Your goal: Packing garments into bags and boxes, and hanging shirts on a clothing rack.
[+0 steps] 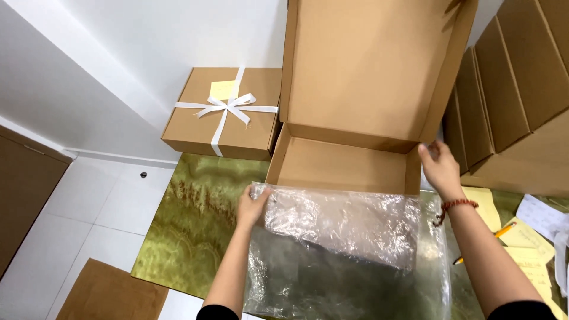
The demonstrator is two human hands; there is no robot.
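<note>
An open brown cardboard box [332, 166] stands on a green marbled table [189, 225], its lid [367, 65] raised upright. My left hand [253, 206] grips the left corner of a clear plastic bag [349, 231] that holds something dark and lies just in front of the box. My right hand [440, 167] holds the box's right front corner, beside the lid's side flap. A red beaded bracelet [455, 206] sits on that wrist.
A closed cardboard box tied with white ribbon and a yellow note [228, 109] sits at the back left against the wall. Stacked cardboard boxes [515, 101] stand on the right. Yellow notes, papers and a pencil [504, 230] lie at right. Another cardboard piece [112, 293] lies on the floor.
</note>
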